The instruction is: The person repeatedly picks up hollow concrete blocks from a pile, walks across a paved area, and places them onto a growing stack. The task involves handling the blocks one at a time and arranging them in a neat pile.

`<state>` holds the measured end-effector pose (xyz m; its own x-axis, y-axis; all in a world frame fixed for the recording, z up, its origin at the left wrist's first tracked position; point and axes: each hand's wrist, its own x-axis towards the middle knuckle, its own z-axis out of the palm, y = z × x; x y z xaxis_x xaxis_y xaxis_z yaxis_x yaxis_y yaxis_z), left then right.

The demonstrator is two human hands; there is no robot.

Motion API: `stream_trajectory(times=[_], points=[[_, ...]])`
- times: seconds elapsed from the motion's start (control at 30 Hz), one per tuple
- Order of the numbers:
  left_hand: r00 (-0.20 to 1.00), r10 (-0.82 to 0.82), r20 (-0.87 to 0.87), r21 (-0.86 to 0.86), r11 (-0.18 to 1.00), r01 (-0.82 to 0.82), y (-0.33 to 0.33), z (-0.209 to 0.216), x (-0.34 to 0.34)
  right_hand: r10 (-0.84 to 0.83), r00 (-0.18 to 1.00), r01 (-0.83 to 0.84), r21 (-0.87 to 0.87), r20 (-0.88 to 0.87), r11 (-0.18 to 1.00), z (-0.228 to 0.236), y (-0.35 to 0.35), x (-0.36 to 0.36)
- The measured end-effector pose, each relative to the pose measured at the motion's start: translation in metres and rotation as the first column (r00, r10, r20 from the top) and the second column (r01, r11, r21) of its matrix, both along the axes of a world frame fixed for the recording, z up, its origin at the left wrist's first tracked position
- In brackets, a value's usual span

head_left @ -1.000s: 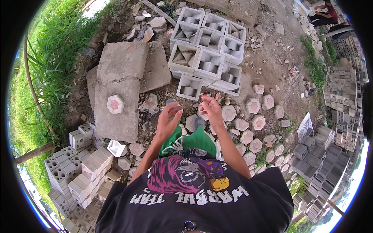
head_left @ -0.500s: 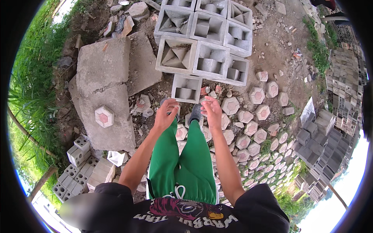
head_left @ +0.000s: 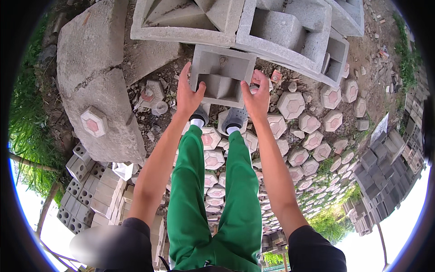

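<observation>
A grey concrete block point(head_left: 222, 59) with a hollow and a raised wedge inside lies on the ground just beyond my feet. Along its left wall is my left hand point(head_left: 189, 93), fingers stretched out and thumb apart, over the near left corner. My right hand point(head_left: 256, 95) flanks the opposite wall, thumb at the rim and fingers spread outside it. Both hands look open around the block; whether the fingertips press on it I cannot tell. Larger concrete blocks point(head_left: 283, 34) of the same hollow kind stand right behind it, partly cut off by the upper edge.
Several hexagonal pavers point(head_left: 291, 105) with pink centres cover the ground to the right and around my shoes point(head_left: 235, 119). On the left lies a cracked concrete slab point(head_left: 90, 59) bearing one paver. Perforated blocks point(head_left: 79, 199) are stacked at lower left, grey blocks point(head_left: 378, 167) at right.
My hands have moved forward from the near side of the small block to both its sides. The view has come lower and closer, so the blocks appear larger.
</observation>
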<state>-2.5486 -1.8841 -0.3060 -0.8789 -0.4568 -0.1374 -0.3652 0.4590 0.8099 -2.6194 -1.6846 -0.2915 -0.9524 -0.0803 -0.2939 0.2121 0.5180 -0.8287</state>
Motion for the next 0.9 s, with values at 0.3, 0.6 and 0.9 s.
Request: stream_trajectory(times=[0.3, 0.6, 0.9], points=[[0.942, 0.032, 0.334, 0.19, 0.977, -0.101, -0.008, -0.052, 0.007, -0.028, 1.0, 0.028, 0.069, 0.013, 0.997, -0.08, -0.003, 0.017], [0.947, -0.063, 0.314, 0.329, 0.943, -0.047, -0.02, -0.072, 0.008, -0.13, 0.979, 0.124, 0.048, 0.156, 0.991, -0.097, -0.004, 0.018], [0.929, -0.075, 0.362, 0.356, 0.932, -0.063, -0.017, -0.07, 0.006, -0.111, 0.97, 0.122, -0.036, 0.218, 0.992, -0.112, 0.004, 0.018]])
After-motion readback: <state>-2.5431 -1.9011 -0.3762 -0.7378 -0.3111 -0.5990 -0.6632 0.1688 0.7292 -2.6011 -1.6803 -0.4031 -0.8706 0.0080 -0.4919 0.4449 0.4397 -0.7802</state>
